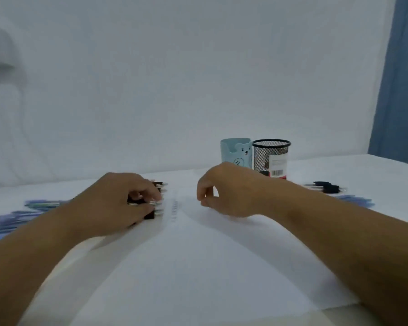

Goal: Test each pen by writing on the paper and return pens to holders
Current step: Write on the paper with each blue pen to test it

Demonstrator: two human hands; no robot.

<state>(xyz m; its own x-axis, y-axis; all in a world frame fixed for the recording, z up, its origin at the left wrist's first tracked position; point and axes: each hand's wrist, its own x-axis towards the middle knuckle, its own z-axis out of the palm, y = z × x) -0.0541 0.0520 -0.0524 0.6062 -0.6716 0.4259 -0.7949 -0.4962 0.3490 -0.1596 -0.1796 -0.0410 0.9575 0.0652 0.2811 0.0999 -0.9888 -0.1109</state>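
Observation:
A white sheet of paper (198,260) lies in front of me with a short column of small pen marks (174,209) near its far left. My left hand (118,203) rests over a row of black-gripped pens (157,198) at the paper's left edge, fingers curled onto them; motion blur hides whether one is gripped. My right hand (226,189) hovers over the paper with loosely curled fingers and holds nothing. A light blue bear pen holder (236,152) and a black mesh pen holder (271,158) stand side by side behind my right hand.
More pens with blue barrels (21,212) lie spread at the far left of the white table. A few black-gripped pens (325,187) and blue ones (353,200) lie at the right. A white wall stands behind; a blue curtain (400,90) hangs at the right.

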